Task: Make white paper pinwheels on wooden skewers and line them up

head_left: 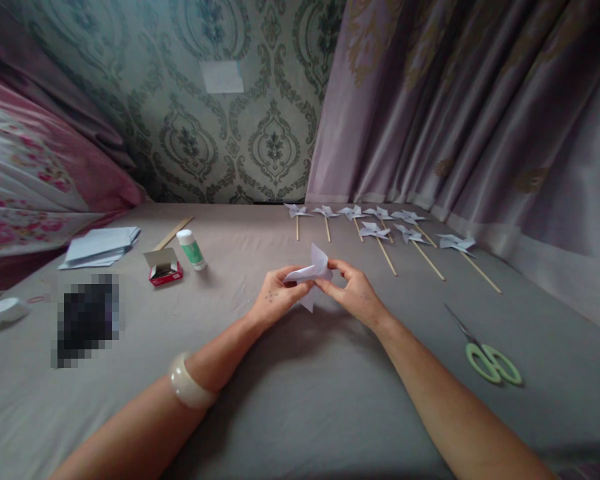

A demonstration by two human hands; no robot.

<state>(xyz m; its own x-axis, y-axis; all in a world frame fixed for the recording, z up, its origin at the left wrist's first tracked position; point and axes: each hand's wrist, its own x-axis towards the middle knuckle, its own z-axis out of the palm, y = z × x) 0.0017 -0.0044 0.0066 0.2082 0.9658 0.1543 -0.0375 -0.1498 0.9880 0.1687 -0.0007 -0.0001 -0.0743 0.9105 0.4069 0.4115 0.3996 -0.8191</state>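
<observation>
Between my two hands, above the middle of the cloth, is a white paper pinwheel [311,272] with its blades folded in and no stick visible on it. My left hand [276,293] pinches it from the left, thumb in front and fingers behind. My right hand [356,290] grips its right side between thumb and fingers. One blade points up and another hangs down below the fingers. The fingertips behind the paper are hidden. Finished-looking pinwheels on sticks [375,231], several of them, lie beyond my right hand.
Green-handled scissors [493,363] lie at the right. Toward the left are a glue stick [192,250], an open red box [165,269], thin wooden sticks [174,232], stacked white paper [100,247] and a tape roll [6,311]. A blurred dark patch [87,320] sits nearer me.
</observation>
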